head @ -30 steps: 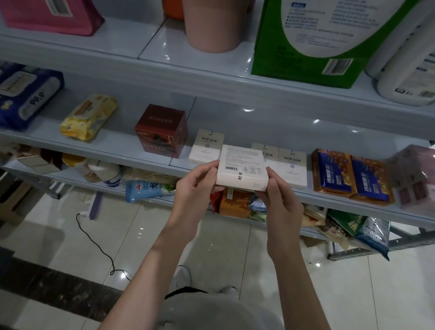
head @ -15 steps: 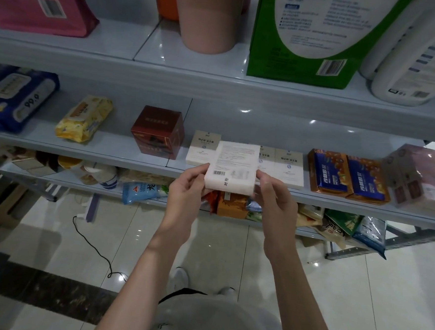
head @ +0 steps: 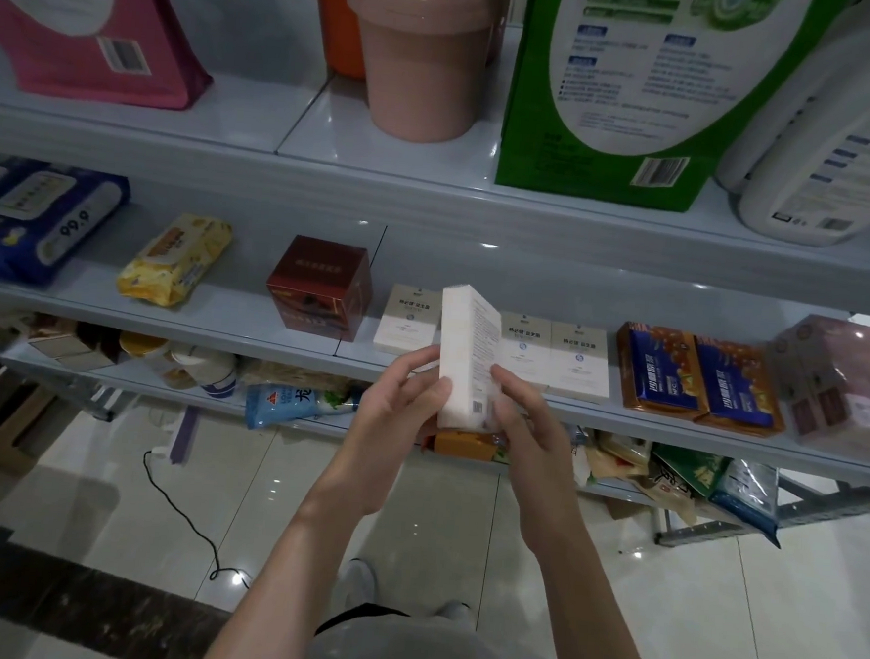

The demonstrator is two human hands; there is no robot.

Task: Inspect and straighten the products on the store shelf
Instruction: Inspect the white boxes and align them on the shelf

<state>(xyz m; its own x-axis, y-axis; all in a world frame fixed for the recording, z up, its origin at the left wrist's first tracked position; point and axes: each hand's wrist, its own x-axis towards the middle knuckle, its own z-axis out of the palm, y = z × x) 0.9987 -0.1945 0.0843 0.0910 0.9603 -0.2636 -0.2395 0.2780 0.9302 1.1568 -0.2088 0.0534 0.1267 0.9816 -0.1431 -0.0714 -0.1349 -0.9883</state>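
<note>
Before the middle shelf [head: 238,315], a white carton [head: 465,352] stands on end, its matching cartons [head: 524,353] lying at one o'clock behind it. The left hand [head: 391,413] and right hand [head: 528,433] pinch its lower end, fingers [head: 412,366] curled against the sides. It looks like light, stiff, smooth paperboard. Best gripped by the edges, since the broad panels could dent or slip.
</note>
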